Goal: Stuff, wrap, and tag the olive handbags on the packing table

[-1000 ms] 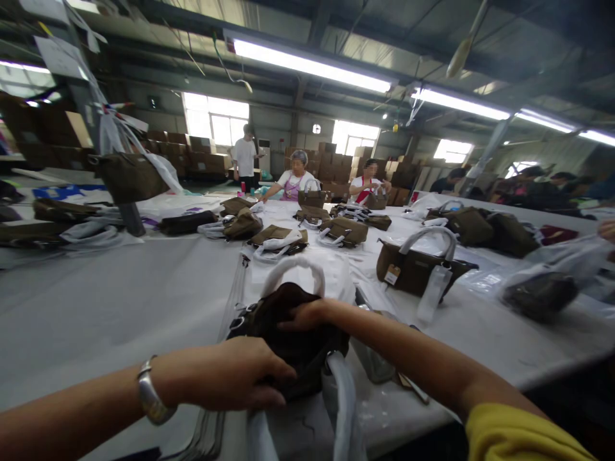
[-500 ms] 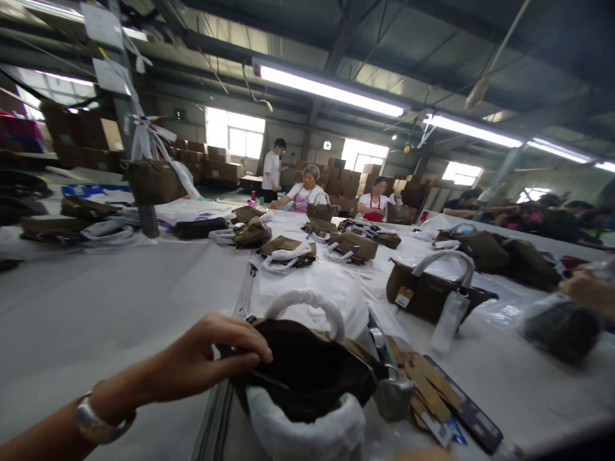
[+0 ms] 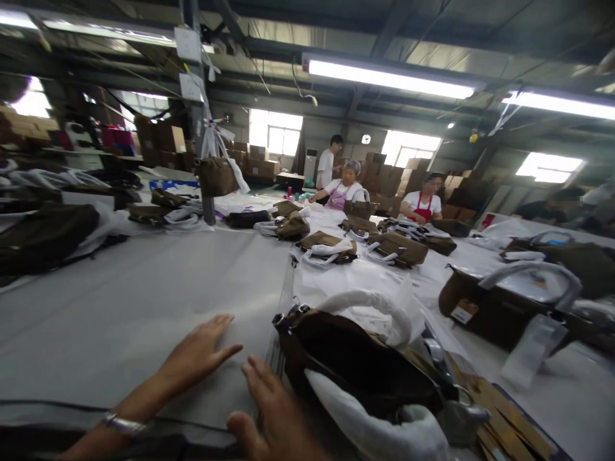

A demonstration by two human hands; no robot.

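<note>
A dark brown handbag [image 3: 300, 358] stands gaping on the white table, its dark inside showing. White wrapping covers both handles; the far handle [image 3: 401, 314] arches up and the near handle [image 3: 350, 410] droops over the front. Left of the bag, my left hand [image 3: 202, 349] hovers above the table with fingers stretched out, holding nothing. My right hand [image 3: 276, 410] is beside the bag's left end, fingers apart and nothing in it. Whether it touches the bag I cannot tell. Brown card tags [image 3: 504, 416] lie to the right of the bag.
Another brown handbag [image 3: 485, 314] with a hang tag stands at the right. Several wrapped-handle bags [image 3: 398, 248] lie farther back, and dark bags [image 3: 48, 237] are piled at the left. A metal post [image 3: 207, 208] rises behind the table. Co-workers [image 3: 341, 192] are across it.
My left hand has let go of the bag's rim and moved left and down. My right hand has come into view beside the bag. The view has turned left.
</note>
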